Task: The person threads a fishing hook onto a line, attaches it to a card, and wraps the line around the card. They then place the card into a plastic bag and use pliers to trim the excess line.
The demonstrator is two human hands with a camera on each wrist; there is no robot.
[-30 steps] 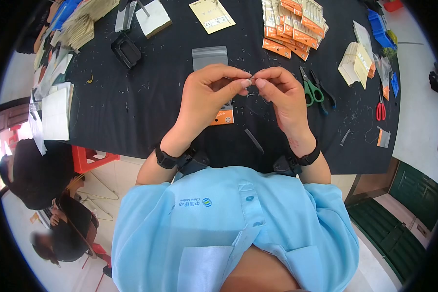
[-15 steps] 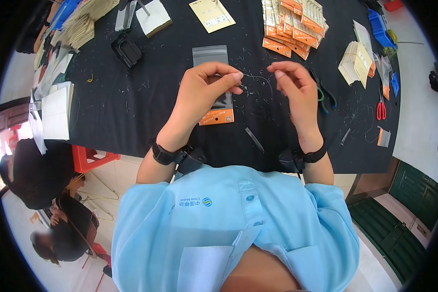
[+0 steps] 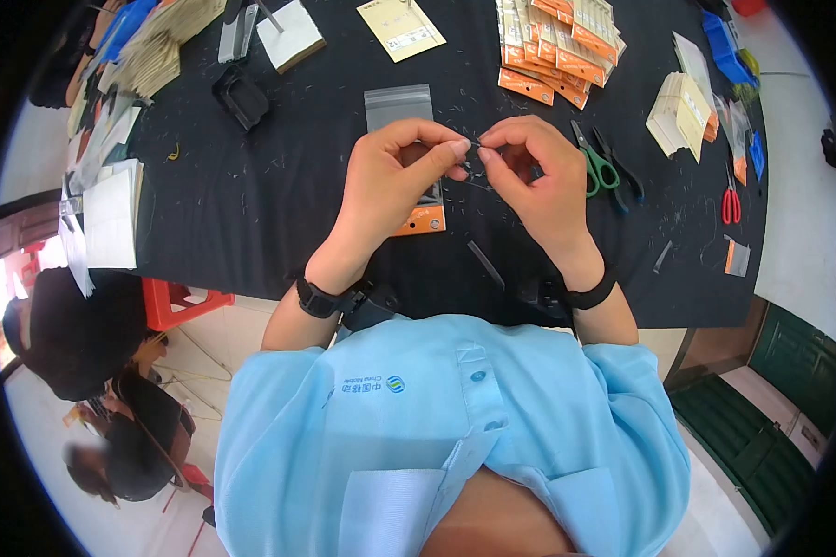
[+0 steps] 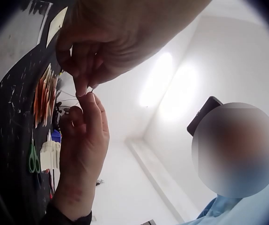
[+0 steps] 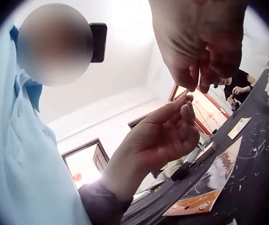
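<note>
In the head view my left hand (image 3: 376,181) and right hand (image 3: 543,181) meet above the table, fingertips close together. The left thumb and forefinger pinch a tiny dark fishing hook (image 3: 475,143), mostly hidden by the fingers. My right thumb and forefinger pinch the thin fishing line (image 4: 69,99) right beside it; loose strands show in the left wrist view. Below the left hand lies a clear zip bag (image 3: 398,104) with an orange "Fishing Hooks" label (image 3: 424,221), partly covered by that hand.
Green-handled scissors (image 3: 601,173) and dark pliers (image 3: 627,181) lie right of my right hand. Orange-labelled packets (image 3: 557,46) are piled at the back. A beige card (image 3: 401,30), a black tray (image 3: 241,97) and red scissors (image 3: 730,206) lie around. Line scraps litter the black cloth.
Half a second ago my right hand stood apart on the right, with line stretching from the left hand. It has come back left to the left fingertips. The left hand stays nearly in place.
</note>
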